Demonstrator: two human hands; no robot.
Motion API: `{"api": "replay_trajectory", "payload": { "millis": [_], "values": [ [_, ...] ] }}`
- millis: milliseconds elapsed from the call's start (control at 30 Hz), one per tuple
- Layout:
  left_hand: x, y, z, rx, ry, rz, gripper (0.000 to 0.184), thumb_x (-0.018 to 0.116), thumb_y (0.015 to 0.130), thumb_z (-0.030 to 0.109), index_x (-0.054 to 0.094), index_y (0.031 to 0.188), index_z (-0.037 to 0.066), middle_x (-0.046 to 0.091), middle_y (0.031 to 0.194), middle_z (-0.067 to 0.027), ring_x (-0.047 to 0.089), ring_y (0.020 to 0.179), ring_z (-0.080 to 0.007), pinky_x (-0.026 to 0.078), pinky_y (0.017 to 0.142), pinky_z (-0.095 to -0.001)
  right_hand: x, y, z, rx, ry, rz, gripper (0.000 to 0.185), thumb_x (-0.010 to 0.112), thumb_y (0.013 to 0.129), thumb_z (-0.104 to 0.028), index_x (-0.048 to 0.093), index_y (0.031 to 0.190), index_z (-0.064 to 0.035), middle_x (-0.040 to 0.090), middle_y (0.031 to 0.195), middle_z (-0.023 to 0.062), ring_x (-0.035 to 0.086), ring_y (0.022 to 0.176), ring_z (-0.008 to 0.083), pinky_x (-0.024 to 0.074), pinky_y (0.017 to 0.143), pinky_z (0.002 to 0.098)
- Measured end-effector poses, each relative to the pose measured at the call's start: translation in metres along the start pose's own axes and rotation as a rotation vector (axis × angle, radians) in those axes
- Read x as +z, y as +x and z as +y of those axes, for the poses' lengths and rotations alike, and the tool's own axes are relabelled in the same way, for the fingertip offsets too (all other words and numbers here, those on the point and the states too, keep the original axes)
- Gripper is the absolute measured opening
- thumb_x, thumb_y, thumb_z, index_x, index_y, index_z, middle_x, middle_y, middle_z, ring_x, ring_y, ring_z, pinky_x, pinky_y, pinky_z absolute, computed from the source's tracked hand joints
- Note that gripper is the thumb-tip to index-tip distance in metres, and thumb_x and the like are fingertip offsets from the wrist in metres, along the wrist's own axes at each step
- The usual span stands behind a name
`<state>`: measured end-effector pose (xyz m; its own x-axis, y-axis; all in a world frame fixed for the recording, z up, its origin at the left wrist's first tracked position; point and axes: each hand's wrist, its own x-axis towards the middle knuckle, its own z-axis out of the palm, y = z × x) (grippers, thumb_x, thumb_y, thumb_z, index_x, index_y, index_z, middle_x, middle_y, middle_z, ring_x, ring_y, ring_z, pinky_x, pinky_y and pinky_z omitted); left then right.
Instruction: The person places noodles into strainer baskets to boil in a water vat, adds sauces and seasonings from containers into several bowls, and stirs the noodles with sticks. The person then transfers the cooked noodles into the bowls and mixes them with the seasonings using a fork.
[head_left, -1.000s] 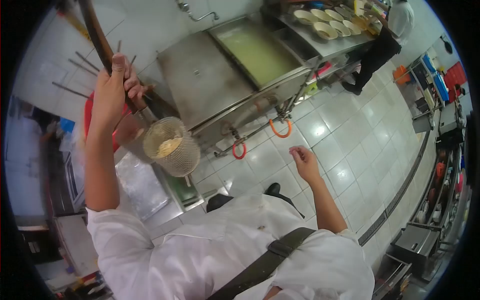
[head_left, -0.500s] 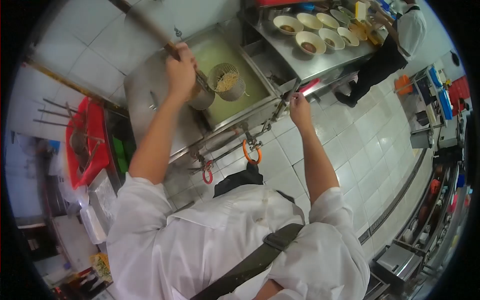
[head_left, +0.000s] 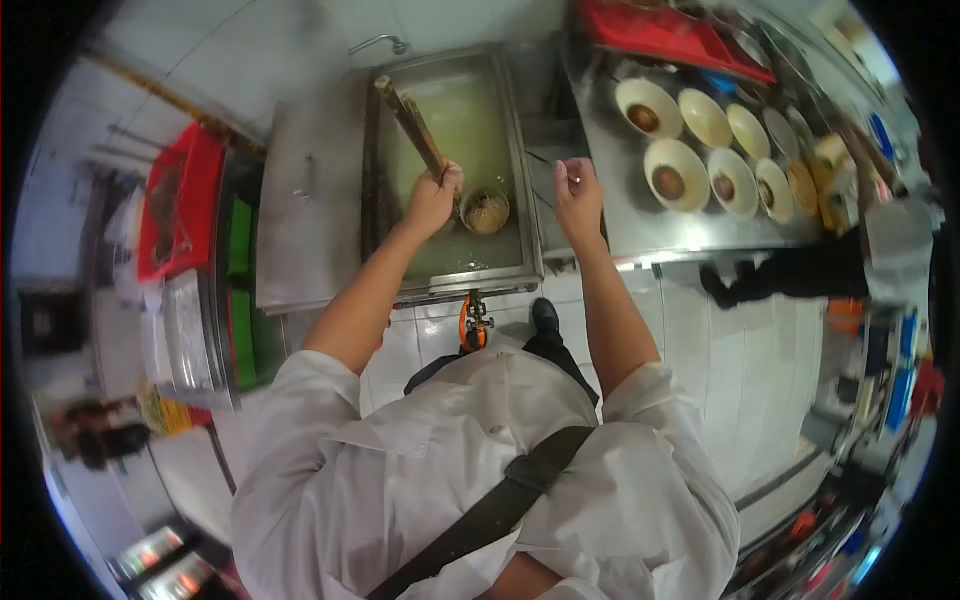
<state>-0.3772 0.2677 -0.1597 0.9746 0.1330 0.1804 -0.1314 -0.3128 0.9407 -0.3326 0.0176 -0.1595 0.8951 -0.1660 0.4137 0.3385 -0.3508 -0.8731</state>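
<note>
My left hand (head_left: 434, 203) is closed around the wooden handles (head_left: 412, 128) of noodle strainers, above a rectangular metal vat (head_left: 522, 175) of cloudy greenish liquid (head_left: 450, 105). One wire strainer basket (head_left: 486, 212) with pale noodles in it sits low at the liquid, just right of that hand. A second basket is mostly hidden by the hand. My right hand (head_left: 580, 195) is raised between the vat and the steel counter, its fingers curled together. A small shiny tip shows at the fingers, too small to name.
Several cream bowls (head_left: 678, 175) with brown contents stand on the steel counter (head_left: 630, 225) at right, below a red tray (head_left: 670, 38). A person in dark trousers (head_left: 800, 275) stands beyond it. A tap (head_left: 380, 44) is behind the vat; a red basin (head_left: 185, 200) lies at left.
My view has turned toward the vat and counter. The strainers have moved from the vat's front edge down to the liquid, and their handles now point more upright. My right hand has come nearer the vat.
</note>
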Motion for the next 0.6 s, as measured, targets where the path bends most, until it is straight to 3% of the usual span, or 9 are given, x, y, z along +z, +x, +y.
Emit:
{"api": "replay_trajectory", "payload": {
  "millis": [67,167,267,333,433,467,533,567,600],
  "values": [
    [-0.002,0.001,0.01,-0.017,-0.072,0.009,0.03,0.045,0.102,0.029,0.052,0.088,0.003,0.054,0.071,-0.0016,0.051,0.068,-0.0117,0.043,0.065,-0.0277,0.019,0.036,0.017,-0.086,-0.166,-0.339,0.019,0.055,0.095,-0.017,0.063,0.091,-0.0001,0.063,0.077,0.0237,0.061,0.069,0.041,0.0485,0.063,0.0411],
    [-0.003,0.002,0.064,-0.077,-0.008,0.168,0.034,0.046,0.102,0.03,0.057,0.085,0.002,0.058,0.072,-0.0026,0.054,0.067,-0.0115,0.043,0.065,-0.0279,0.012,0.062,0.021,-0.04,-0.078,-0.481,0.027,0.049,0.098,-0.02,0.062,0.094,0.0025,0.06,0.086,0.0303,0.056,0.082,0.0503,0.0474,0.067,0.0475],
    [0.003,0.003,0.11,-0.022,-0.004,0.235,0.038,0.042,0.103,0.031,0.057,0.084,0.001,0.061,0.073,-0.006,0.058,0.07,-0.0149,0.047,0.067,-0.0304,-0.028,0.06,0.022,0.015,-0.173,-0.647,0.027,0.051,0.097,-0.019,0.061,0.091,0.0052,0.06,0.083,0.0289,0.058,0.077,0.0476,0.0469,0.065,0.0451],
    [0.011,-0.008,0.12,-0.011,-0.048,0.296,0.038,0.042,0.103,0.031,0.057,0.084,0.001,0.061,0.073,-0.0065,0.058,0.07,-0.0152,0.047,0.067,-0.0316,-0.069,0.045,0.014,-0.076,-0.144,-0.589,0.026,0.053,0.095,-0.018,0.059,0.086,0.0054,0.058,0.075,0.027,0.055,0.066,0.0428,0.0456,0.061,0.041],
    [0.017,-0.021,0.114,-0.073,-0.021,0.562,0.04,0.042,0.103,0.031,0.06,0.088,-0.001,0.066,0.079,-0.0096,0.061,0.074,-0.0171,0.049,0.071,-0.034,-0.135,0.008,0.017,-0.047,-0.033,-0.504,0.033,0.045,0.1,-0.023,0.061,0.083,0.001,0.057,0.067,0.0068,0.051,0.059,0.0111,0.0434,0.055,0.0284],
    [0.02,-0.027,0.096,-0.011,-0.063,0.576,0.036,0.043,0.102,0.026,0.062,0.092,-0.002,0.067,0.084,-0.0101,0.063,0.078,-0.0177,0.05,0.075,-0.0323,-0.145,0.001,0.011,-0.05,-0.028,-0.512,0.033,0.045,0.1,-0.023,0.061,0.083,0.001,0.057,0.067,0.0068,0.051,0.059,0.0111,0.0434,0.055,0.0284],
    [0.013,-0.028,0.096,0.064,-0.1,0.446,0.033,0.043,0.101,0.02,0.064,0.102,-0.006,0.071,0.099,-0.0125,0.067,0.088,-0.0192,0.051,0.082,-0.0305,-0.157,-0.016,-0.002,0.247,0.218,-0.53,0.025,0.046,0.098,-0.013,0.06,0.084,0.0019,0.059,0.071,0.0138,0.058,0.06,0.0263,0.047,0.057,0.0345],
    [-0.003,-0.015,0.099,0.064,-0.1,0.445,0.033,0.043,0.101,0.02,0.064,0.102,-0.006,0.071,0.099,-0.0125,0.067,0.088,-0.0192,0.051,0.082,-0.0305,-0.154,-0.017,-0.004,0.247,0.218,-0.529,0.025,0.046,0.098,-0.013,0.06,0.084,0.0019,0.059,0.071,0.0138,0.058,0.06,0.0263,0.047,0.057,0.0345],
    [-0.021,-0.001,0.099,-0.002,-0.059,0.243,0.032,0.046,0.1,0.019,0.064,0.103,-0.006,0.071,0.101,-0.0122,0.067,0.089,-0.0192,0.051,0.083,-0.0309,-0.15,-0.016,-0.005,0.055,0.189,-0.587,0.024,0.046,0.098,-0.014,0.06,0.087,0.0009,0.06,0.074,0.0143,0.059,0.062,0.0264,0.0478,0.058,0.0351]
  ]
}}
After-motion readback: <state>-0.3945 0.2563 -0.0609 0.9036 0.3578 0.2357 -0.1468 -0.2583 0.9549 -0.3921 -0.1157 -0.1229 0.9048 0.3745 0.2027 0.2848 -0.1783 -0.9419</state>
